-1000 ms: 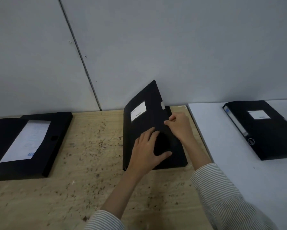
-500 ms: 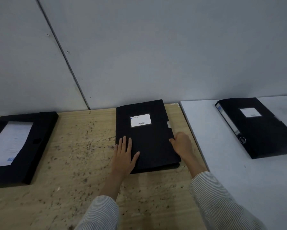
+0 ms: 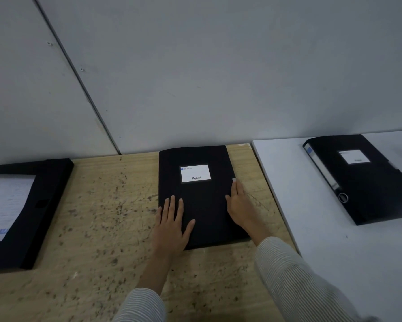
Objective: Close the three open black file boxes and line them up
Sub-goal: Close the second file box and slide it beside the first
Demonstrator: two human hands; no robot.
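Note:
The middle black file box [image 3: 202,196] lies flat and closed on the wooden table, white label up. My left hand [image 3: 172,225] rests flat on its lower left corner, fingers spread. My right hand [image 3: 240,205] presses along its right edge near the small grey tab. A second black file box [image 3: 369,180] lies closed and angled on the white table at the right. At the left, a third black file box [image 3: 44,205] lies open with a white sheet inside; part of it runs out of view.
The wooden table [image 3: 107,228] is speckled with dark marks and meets the white table [image 3: 300,228] just right of the middle box. A grey panelled wall [image 3: 195,77] stands directly behind both tables.
The middle box's lid came down from half raised to fully flat. My left hand slid to its lower left corner, and my right hand moved to the right edge.

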